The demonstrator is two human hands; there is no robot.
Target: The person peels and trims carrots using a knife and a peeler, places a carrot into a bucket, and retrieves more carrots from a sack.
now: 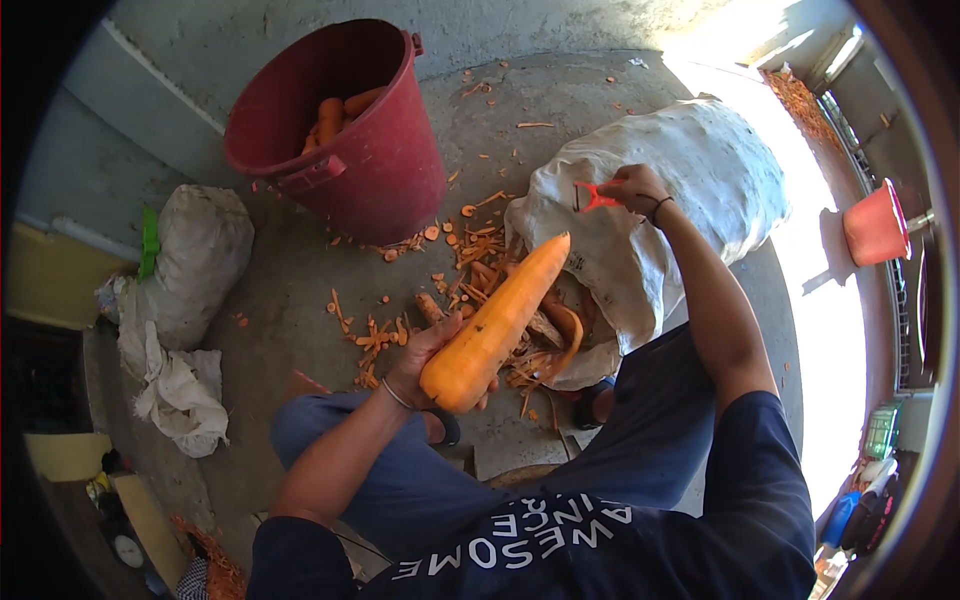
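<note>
Head view, looking down: left hand (425,360) is wrapped around the thick end of a large peeled carrot (497,322), which slants up and away over the person's knees. Right hand (635,190) is raised well apart from it, fingers closed on an orange-red peeler (597,196), above a white sack (690,190). Carrot peelings (470,250) litter the concrete floor (290,290). Beyond them a dark red bucket (370,170) holds more carrots (335,115).
</note>
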